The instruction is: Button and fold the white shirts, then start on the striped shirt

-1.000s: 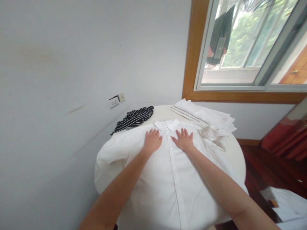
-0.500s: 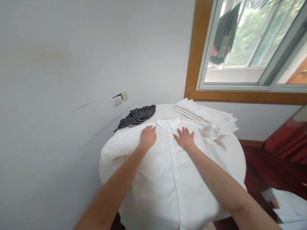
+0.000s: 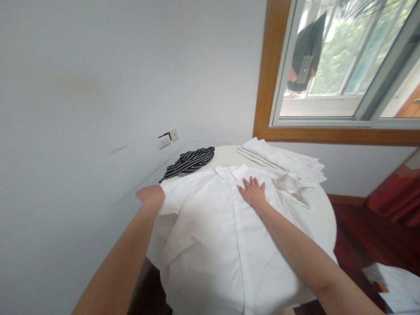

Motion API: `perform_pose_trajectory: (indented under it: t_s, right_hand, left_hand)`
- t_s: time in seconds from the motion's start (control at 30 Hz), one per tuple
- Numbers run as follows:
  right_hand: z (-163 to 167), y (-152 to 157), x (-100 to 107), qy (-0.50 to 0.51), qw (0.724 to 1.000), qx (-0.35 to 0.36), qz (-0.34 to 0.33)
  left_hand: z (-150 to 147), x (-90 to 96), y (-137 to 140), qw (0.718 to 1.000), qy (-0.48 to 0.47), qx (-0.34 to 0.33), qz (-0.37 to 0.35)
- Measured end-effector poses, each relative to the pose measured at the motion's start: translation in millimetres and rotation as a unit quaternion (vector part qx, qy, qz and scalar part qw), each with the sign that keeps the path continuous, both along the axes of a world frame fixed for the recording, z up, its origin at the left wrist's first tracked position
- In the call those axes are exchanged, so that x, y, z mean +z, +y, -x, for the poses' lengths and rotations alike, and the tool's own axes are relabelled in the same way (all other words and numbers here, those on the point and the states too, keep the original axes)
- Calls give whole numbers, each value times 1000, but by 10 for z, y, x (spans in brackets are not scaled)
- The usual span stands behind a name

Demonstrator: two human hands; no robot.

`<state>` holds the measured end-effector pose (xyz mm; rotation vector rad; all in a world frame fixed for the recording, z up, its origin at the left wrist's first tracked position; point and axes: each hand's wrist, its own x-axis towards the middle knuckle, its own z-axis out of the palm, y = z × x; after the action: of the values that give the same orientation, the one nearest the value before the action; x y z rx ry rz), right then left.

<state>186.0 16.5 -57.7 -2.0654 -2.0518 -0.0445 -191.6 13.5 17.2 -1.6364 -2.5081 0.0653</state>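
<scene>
A white button-front shirt lies face up over a round table, collar at the far side, its lower part draping toward me. At the left edge, my left hand is closed on the shirt's left-side sleeve, which stretches out from the shoulder; the fingertips are hidden. My right hand rests flat with fingers spread on the shirt front, just right of the collar and button placket. The right-side sleeve looks crumpled near the folded cloth.
The pale tabletop shows at the right. A black-and-white striped cloth lies at the back left, and folded white garments at the back right. The wall with a socket is close on the left. White items lie low right.
My left hand has moved left from flat on the shirt's chest to the sleeve and closed on it, drawing the sleeve outward. My right hand has stayed in place.
</scene>
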Motion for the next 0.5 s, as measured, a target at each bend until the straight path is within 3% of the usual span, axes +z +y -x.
perform_pose_trajectory:
  t_s: [0.1, 0.37, 0.5]
  right_hand:
    - [-9, 6, -5, 2, 1000, 0, 1]
    - [-24, 21, -46, -13, 1000, -2, 8]
    - [-17, 18, -49, -20, 1000, -7, 13]
  left_hand:
    - [-64, 43, -25, 998, 10, 52, 18]
    - [-39, 141, -163, 994, 39, -97, -19]
    - [-62, 259, -212, 988, 57, -136, -39]
